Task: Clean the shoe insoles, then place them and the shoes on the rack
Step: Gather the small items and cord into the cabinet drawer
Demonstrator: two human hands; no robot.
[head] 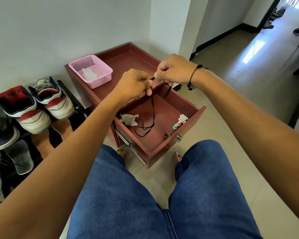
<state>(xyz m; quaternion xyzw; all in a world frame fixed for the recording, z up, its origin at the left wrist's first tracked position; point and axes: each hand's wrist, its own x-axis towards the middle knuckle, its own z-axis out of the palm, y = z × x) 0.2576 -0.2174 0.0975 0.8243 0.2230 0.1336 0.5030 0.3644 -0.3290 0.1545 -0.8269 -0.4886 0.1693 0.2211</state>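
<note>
Both hands' grip hides where the black shoelace [153, 107] runs between them.

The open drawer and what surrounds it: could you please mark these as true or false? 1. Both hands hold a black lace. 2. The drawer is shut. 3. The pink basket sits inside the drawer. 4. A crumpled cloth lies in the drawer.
1. True: the left hand and right hand pinch the black lace.
2. False: the drawer is pulled out.
3. False: the pink basket sits on the cabinet top.
4. True: the crumpled cloth lies there.
</note>
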